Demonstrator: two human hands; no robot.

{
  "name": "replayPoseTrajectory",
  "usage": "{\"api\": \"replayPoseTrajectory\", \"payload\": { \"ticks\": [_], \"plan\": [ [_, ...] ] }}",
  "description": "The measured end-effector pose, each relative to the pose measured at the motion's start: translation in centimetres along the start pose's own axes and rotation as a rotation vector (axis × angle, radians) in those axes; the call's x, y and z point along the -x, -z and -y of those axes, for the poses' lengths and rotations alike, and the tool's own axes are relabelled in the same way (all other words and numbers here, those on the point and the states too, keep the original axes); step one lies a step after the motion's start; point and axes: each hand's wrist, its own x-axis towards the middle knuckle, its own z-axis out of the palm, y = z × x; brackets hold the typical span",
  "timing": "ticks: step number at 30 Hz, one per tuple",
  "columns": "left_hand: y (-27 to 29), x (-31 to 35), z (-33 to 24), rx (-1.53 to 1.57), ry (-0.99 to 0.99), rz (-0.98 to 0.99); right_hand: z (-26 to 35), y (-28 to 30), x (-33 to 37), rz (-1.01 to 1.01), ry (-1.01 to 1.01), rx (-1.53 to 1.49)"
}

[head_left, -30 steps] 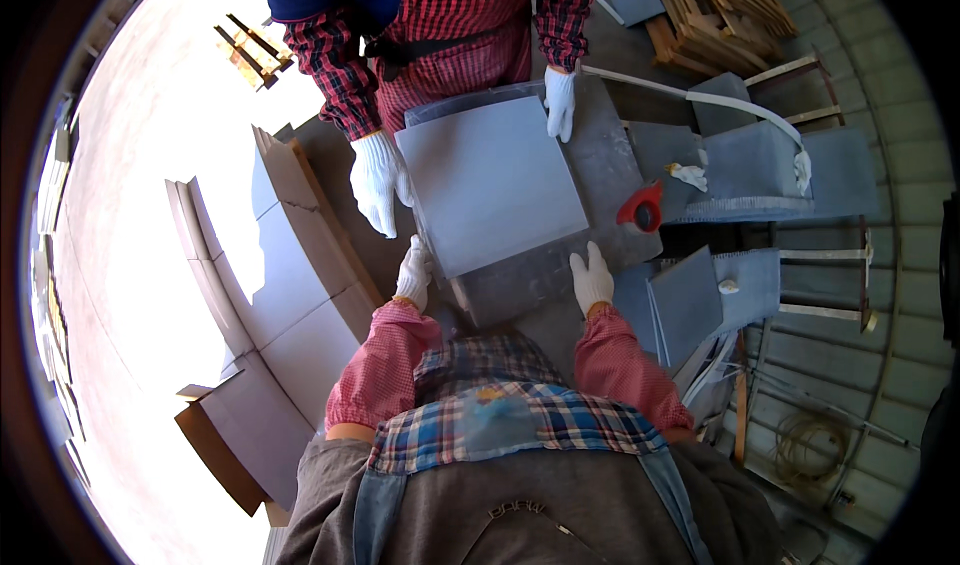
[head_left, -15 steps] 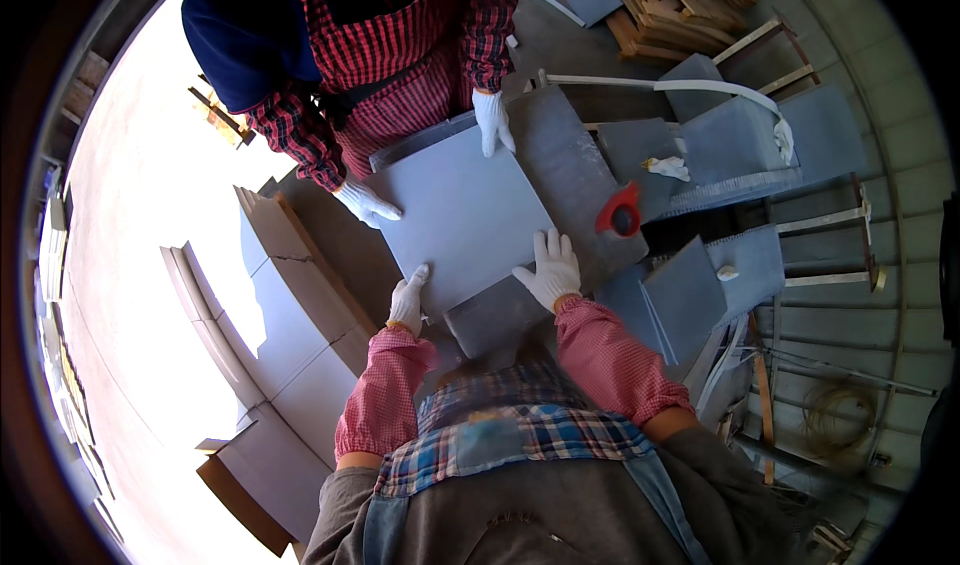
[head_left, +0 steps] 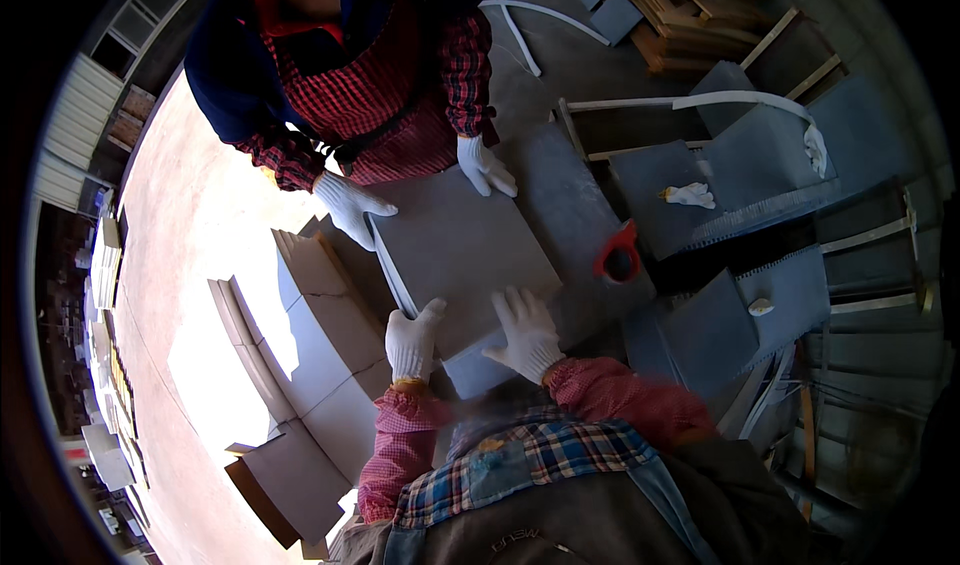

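Note:
A flat grey board (head_left: 465, 250), with pale layered edges showing along its left side, lies over a larger grey work surface (head_left: 575, 190). My left hand (head_left: 413, 340), in a white knit glove, closes on its near left corner with the thumb uppermost. My gloved right hand (head_left: 525, 335) rests flat by the near edge, fingers spread. Across from me stands a person in a red-and-black checked apron (head_left: 345, 95). That person's white-gloved hands (head_left: 352, 208) are at the board's far left edge and far right corner.
A red tape dispenser (head_left: 618, 255) sits right of the board. Farther right are grey sheets (head_left: 765, 150), a crumpled white glove (head_left: 690, 196) and metal frames (head_left: 870, 233). Stacked boards (head_left: 320, 325) stand at left beside sunlit floor. Wooden pieces (head_left: 690, 15) are piled far right.
My view has tilted, so the scene sits lower. My right hand has slid left and nearer along the board. The board looks darker, and its layered left edge now shows.

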Motion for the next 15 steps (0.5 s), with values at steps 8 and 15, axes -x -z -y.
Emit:
{"api": "replayPoseTrajectory", "payload": {
  "ticks": [8, 15],
  "plan": [
    [-6.4, 7.3, -13.9, -0.456, -0.244, -0.166, -0.9, 8.8, 0.2, -0.302, 0.081, -0.8],
    [-10.0, 9.4, -19.1, -0.543, -0.296, -0.111, -4.1, 12.2, 0.9, -0.43, -0.029, -0.973]
  ]
}}
